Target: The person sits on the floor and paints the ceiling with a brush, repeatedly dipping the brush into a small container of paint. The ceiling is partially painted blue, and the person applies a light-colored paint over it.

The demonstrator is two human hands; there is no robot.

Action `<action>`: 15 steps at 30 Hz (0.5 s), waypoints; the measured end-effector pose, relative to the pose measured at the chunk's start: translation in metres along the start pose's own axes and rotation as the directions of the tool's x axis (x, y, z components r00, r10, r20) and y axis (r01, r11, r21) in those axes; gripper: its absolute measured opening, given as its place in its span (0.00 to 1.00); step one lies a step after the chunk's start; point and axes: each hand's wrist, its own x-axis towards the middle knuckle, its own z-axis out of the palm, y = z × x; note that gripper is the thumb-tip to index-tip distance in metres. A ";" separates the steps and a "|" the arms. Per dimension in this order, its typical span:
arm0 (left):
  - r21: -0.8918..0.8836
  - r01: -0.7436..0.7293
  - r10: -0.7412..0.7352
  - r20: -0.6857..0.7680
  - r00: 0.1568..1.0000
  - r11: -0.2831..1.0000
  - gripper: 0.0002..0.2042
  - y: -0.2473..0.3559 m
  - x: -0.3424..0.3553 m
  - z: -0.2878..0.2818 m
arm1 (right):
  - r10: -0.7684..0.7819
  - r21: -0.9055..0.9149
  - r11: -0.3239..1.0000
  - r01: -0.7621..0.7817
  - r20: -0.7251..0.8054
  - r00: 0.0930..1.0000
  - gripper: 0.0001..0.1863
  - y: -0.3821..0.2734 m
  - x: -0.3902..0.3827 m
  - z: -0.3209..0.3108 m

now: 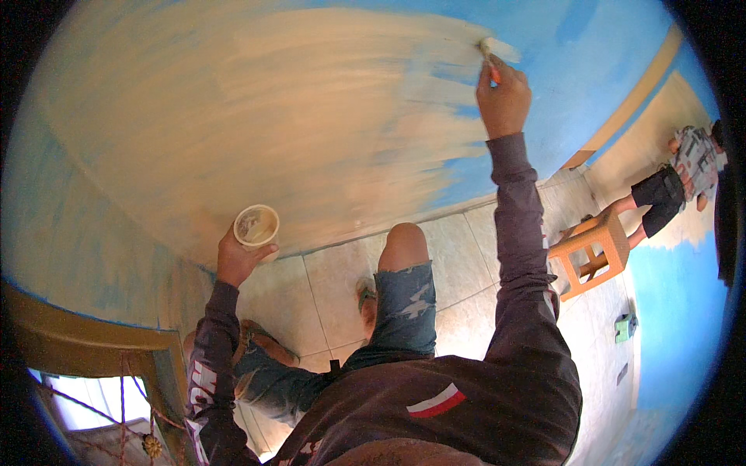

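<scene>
A paintbrush (487,51) with an orange-red handle is gripped in my right hand (505,97), its bristles against the wall (311,116). Cream paint covers much of that wall in broad strokes, and blue shows through at the right and along the lower edge of the strokes. Next to the bristles lies a short pale wet-looking stroke (505,50). Lower left, my left hand (239,256) holds a round pale plastic tub (256,226) by its side, with the thumb near the rim. Some cream paint shows inside the tub.
Another person (684,179) in dark shorts stands at the right by an orange plastic stool (594,256). A small green object (624,328) lies on the tiled floor (342,291) near the right wall. Lower left is a brown-framed opening (85,334) with ropes across it.
</scene>
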 end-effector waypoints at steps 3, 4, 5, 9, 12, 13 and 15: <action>-0.001 -0.006 0.006 0.011 1.000 1.000 0.36 0.003 0.002 0.001 | -0.040 0.130 0.991 0.043 -0.024 0.999 0.10 -0.039 0.005 -0.010; 0.010 -0.003 0.003 0.012 1.000 1.000 0.36 0.004 0.001 0.000 | -0.036 0.176 0.984 0.040 -0.021 0.999 0.10 -0.051 0.007 -0.014; 0.010 -0.001 0.001 0.012 1.000 1.000 0.36 0.003 0.001 -0.001 | -0.033 0.224 0.974 0.036 -0.017 0.999 0.10 -0.061 0.007 -0.017; 0.035 0.004 -0.004 0.006 1.000 0.999 0.37 0.003 0.001 0.000 | 0.010 0.409 0.912 -0.023 0.036 0.999 0.10 -0.083 0.009 -0.032; 0.057 0.008 -0.008 0.000 1.000 0.998 0.37 0.010 0.000 -0.003 | 0.107 0.599 0.776 -0.196 0.181 0.978 0.11 -0.087 0.006 -0.039; 0.060 0.011 -0.011 -0.001 1.000 0.998 0.37 0.012 -0.001 -0.003 | 0.133 0.671 0.699 -0.246 0.216 0.967 0.11 -0.086 0.004 -0.039; 0.058 0.011 -0.010 -0.014 1.000 0.998 0.37 0.008 -0.002 -0.003 | 0.157 0.722 0.611 -0.325 0.291 0.944 0.12 -0.081 0.001 -0.037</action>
